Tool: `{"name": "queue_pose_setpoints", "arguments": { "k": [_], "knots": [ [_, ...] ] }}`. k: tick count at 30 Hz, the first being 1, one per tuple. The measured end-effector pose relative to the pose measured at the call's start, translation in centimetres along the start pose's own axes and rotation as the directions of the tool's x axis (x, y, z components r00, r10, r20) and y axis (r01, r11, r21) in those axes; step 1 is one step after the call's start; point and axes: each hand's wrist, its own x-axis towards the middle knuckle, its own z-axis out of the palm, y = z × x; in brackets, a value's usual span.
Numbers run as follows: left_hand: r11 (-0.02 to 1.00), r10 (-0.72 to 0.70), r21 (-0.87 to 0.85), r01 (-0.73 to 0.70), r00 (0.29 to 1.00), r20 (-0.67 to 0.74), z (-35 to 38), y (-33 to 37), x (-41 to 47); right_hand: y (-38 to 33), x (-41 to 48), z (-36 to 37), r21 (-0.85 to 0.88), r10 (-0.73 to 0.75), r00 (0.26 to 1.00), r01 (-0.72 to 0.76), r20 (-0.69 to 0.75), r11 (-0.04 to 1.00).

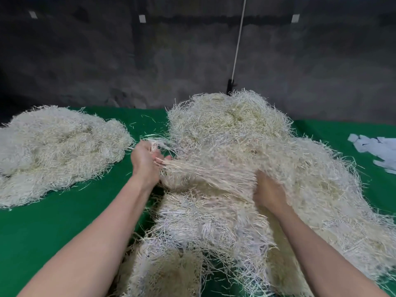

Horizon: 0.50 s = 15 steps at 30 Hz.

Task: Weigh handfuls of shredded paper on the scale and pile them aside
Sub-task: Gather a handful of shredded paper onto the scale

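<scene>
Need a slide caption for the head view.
Left hand grips shreds, right hand reaches into the big pile on a green table; another pile lies left.

Bare workroom, rough grey wall [85, 61], green-covered table [53, 232]

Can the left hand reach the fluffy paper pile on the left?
Probably yes. The left hand, gripping strands of the big pile, is close to the left pile, with only green cloth between them.

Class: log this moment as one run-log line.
left hand grips main pile | right hand buried in it, grip unclear | second pile left, on green cloth | scale not visible
</scene>
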Motion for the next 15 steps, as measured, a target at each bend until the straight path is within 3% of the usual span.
{"name": "queue_pose_setpoints", "arguments": {
  "k": [3, 6, 8, 10, 12, 13, 15],
  "knots": [
    [0.998, 0.010, 0.064, -0.008, 0.999, -0.033, -0.6, 0.7, 0.6, -1.4, -0.6, -2.7, -0.077, -0.049, 0.986, 0.062, 0.162, 0.995],
    [0.995, -0.021, 0.094, 0.015, 0.998, 0.067, 0.1, -0.1, -0.5, -5.5, -1.4, -7.7, -0.061, -0.189, 0.945, 0.212, 0.267, 0.975],
    [0.993, -0.019, 0.118, 0.005, 0.993, 0.120, 0.3, -0.5, -1.0, -7.9, -2.0, -10.5, -0.109, -0.305, 0.948, 0.315, 0.094, 0.943],
    [0.990, 0.009, 0.138, -0.034, 0.984, 0.179, 0.6, -0.5, -1.6, -10.3, -2.3, -10.8, 0.063, -0.431, 0.901, 0.433, -0.055, 0.899],
    [0.989, 0.017, 0.141, -0.055, 0.965, 0.261, 1.1, 0.1, -2.3, -12.6, -2.5, -8.6, 0.398, -0.508, 0.857, 0.436, 0.090, 0.807],
    [0.987, 0.020, 0.147, -0.064, 0.959, 0.283, 1.4, 0.6, -2.5, -13.3, -2.5, -6.6, 0.453, -0.509, 0.831, 0.374, 0.223, 0.809],
    [0.949, 0.113, 0.253, -0.189, 0.951, 0.287, 1.5, 1.7, -2.4, -13.1, -2.3, -2.4, 0.326, -0.412, 0.798, 0.285, 0.440, 0.901]
  ]
}}
